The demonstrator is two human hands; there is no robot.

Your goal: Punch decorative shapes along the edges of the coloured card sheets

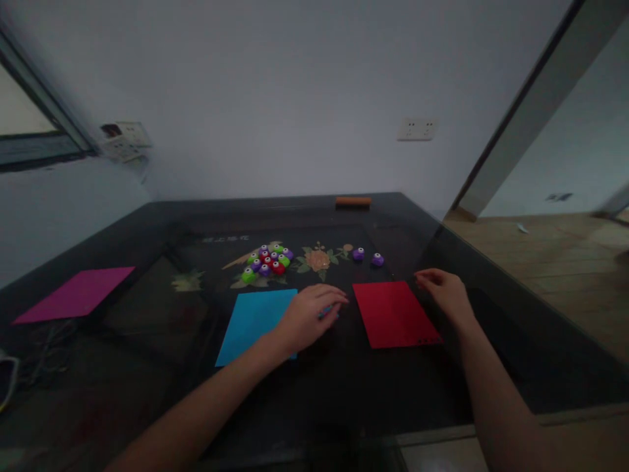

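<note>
My left hand hovers over the right edge of a light-blue sheet, its fingers curled inward. A bit of something small and blue shows between thumb and fingers; its kind cannot be made out. By the upper right corner of a red sheet is my right hand, with thumb and fingertips brought together. Whatever they may hold is hidden. Beyond the red sheet lie two small purple pieces with eye-like white tops. A cluster of similar green, red and purple pieces sits behind the blue sheet.
Everything rests on a dark glossy table with a printed flower pattern. A magenta sheet lies at the left. Near the back edge is a brown bar-shaped object. Behind the table rises a wall with a socket plate.
</note>
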